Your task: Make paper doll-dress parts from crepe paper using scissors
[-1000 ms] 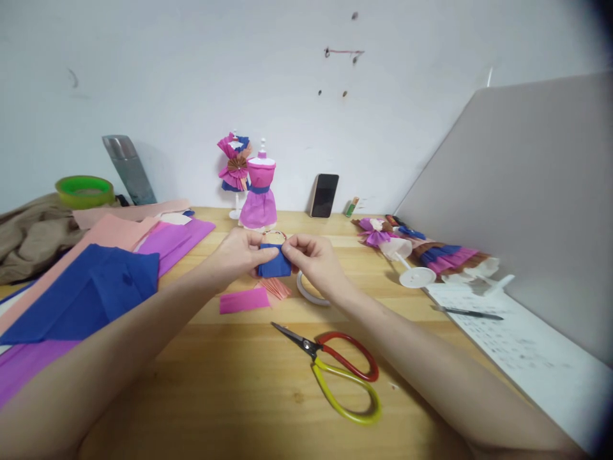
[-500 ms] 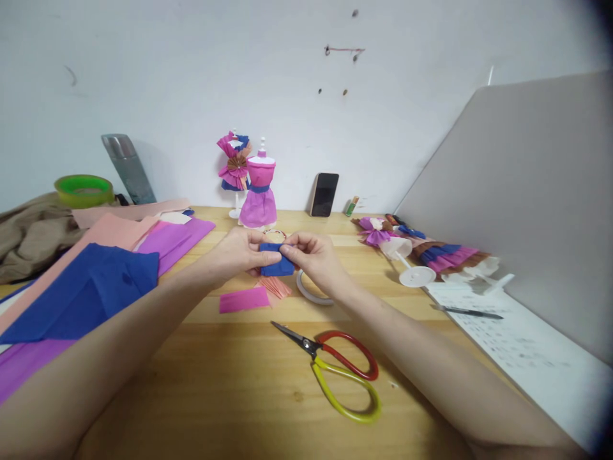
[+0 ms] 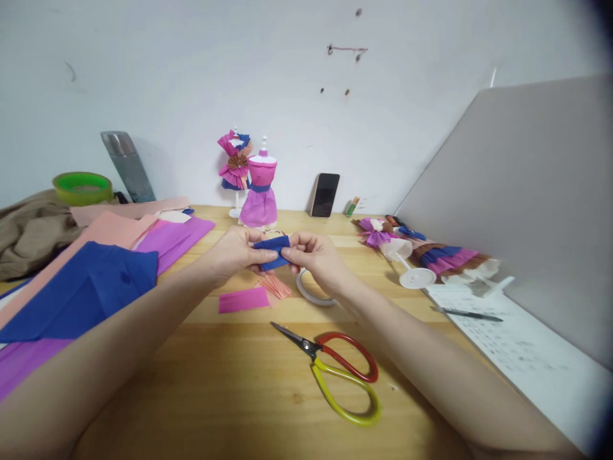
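Note:
A small piece of blue crepe paper (image 3: 272, 245) is pinched between both hands above the middle of the table. My left hand (image 3: 235, 255) grips its left side, thumb on top. On its right side, the thumb and fingers of my right hand (image 3: 313, 257) are closed on it. Just below lie a magenta paper strip (image 3: 244, 300) and a pleated peach paper piece (image 3: 276, 286). A roll of white tape (image 3: 310, 295) is partly hidden by my right hand. Nearer to me rest scissors (image 3: 330, 367) with one red and one yellow handle.
Two dress forms in paper outfits, one in a pink dress (image 3: 261, 191), stand by the wall near a phone (image 3: 325, 195). Crepe sheets (image 3: 90, 291) and green tape (image 3: 82, 187) lie left. At right are fallen dress forms (image 3: 417, 277), a pen (image 3: 469, 314) and written paper (image 3: 517, 351).
The blue paper has tilted and shifted slightly up and left, with its right edge now raised. Both hands keep their pinch, and the things on the table stay put.

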A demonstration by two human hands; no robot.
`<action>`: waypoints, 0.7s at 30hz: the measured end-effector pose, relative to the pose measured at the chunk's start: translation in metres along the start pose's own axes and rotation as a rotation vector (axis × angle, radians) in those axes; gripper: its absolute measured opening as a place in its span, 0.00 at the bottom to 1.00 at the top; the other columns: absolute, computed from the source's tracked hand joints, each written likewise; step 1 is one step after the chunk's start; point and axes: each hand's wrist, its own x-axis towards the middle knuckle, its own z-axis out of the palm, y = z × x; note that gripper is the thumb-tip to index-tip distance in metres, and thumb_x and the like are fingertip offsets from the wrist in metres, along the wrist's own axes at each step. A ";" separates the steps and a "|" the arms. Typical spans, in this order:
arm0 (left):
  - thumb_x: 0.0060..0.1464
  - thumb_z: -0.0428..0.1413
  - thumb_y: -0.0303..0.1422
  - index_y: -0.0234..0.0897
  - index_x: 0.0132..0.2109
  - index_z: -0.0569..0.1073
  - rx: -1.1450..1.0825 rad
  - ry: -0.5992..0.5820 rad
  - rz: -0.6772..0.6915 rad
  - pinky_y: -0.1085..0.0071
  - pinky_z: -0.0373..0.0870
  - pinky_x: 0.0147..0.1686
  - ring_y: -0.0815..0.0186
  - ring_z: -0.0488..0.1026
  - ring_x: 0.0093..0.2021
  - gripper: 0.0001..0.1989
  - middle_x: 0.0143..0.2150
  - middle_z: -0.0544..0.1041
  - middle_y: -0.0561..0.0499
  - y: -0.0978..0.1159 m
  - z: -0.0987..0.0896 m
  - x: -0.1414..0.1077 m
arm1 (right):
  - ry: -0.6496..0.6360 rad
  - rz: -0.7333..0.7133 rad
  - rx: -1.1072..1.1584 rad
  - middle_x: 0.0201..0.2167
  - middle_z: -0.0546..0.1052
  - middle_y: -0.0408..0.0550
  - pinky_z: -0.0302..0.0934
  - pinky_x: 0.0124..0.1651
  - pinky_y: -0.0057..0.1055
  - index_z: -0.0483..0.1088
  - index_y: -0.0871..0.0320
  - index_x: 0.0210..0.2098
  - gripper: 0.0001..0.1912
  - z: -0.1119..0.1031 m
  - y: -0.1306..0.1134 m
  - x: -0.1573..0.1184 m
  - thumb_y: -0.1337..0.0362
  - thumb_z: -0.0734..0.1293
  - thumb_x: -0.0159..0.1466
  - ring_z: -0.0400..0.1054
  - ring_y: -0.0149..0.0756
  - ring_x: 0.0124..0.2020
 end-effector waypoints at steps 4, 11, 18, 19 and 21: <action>0.41 0.65 0.34 0.34 0.40 0.78 0.008 0.040 0.036 0.73 0.69 0.31 0.68 0.73 0.30 0.16 0.33 0.79 0.49 -0.001 -0.001 0.001 | -0.020 0.037 -0.051 0.14 0.67 0.36 0.50 0.19 0.21 0.67 0.60 0.21 0.15 0.001 -0.005 -0.001 0.58 0.75 0.46 0.58 0.22 0.14; 0.39 0.65 0.33 0.33 0.25 0.74 0.004 0.214 0.011 0.75 0.64 0.25 0.71 0.69 0.21 0.09 0.21 0.74 0.53 -0.004 -0.001 0.003 | -0.002 -0.011 -0.115 0.15 0.69 0.37 0.54 0.20 0.24 0.68 0.59 0.23 0.16 -0.006 -0.005 0.001 0.56 0.75 0.48 0.60 0.24 0.15; 0.38 0.66 0.35 0.32 0.25 0.73 -0.095 0.348 0.085 0.74 0.67 0.26 0.71 0.70 0.22 0.11 0.22 0.75 0.53 0.000 0.006 0.002 | -0.039 0.046 -0.015 0.18 0.71 0.39 0.53 0.22 0.24 0.70 0.60 0.27 0.18 -0.004 0.000 0.000 0.53 0.74 0.49 0.60 0.25 0.18; 0.38 0.66 0.35 0.32 0.25 0.73 -0.117 0.354 0.087 0.74 0.67 0.26 0.71 0.70 0.22 0.12 0.22 0.75 0.53 0.001 0.008 0.001 | -0.015 0.050 -0.004 0.17 0.69 0.38 0.51 0.21 0.23 0.69 0.60 0.25 0.17 -0.002 0.000 0.000 0.55 0.75 0.47 0.59 0.24 0.17; 0.36 0.67 0.36 0.32 0.26 0.73 -0.149 0.342 0.077 0.74 0.68 0.27 0.70 0.72 0.23 0.14 0.22 0.76 0.53 0.001 0.011 0.000 | 0.043 0.053 0.024 0.15 0.66 0.36 0.49 0.21 0.23 0.66 0.59 0.22 0.15 0.001 0.001 0.000 0.58 0.75 0.46 0.56 0.23 0.16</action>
